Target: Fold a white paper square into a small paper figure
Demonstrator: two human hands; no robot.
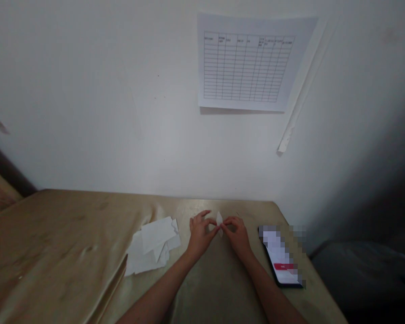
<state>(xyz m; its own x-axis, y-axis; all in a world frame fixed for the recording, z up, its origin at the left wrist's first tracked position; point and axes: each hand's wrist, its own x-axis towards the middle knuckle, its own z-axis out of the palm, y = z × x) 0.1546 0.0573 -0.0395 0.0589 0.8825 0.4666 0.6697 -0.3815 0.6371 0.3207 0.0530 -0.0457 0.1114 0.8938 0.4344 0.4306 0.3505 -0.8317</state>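
Our left hand [200, 231] and right hand [236, 234] each pinch a small white paper piece [219, 219], held upright between their fingertips just above the table [54, 234]. We judge that light, even pressure from both sides serves best. Wrists sit low and forearms angle inward. Loose paper sheets [153, 245] lie left of the left hand, and a phone [281, 258] lies right of the right.

the single view comes from a camera on the person's head, facing forward and only slightly down, so the wall [121, 112] with its sheet [246, 63] fills the upper part of the frame and the table [54, 243] the lower part. the left hand [200, 234] and right hand [238, 235], pinching a scrap [219, 219] between them, show small at lower centre, forearms entering from the bottom edge.
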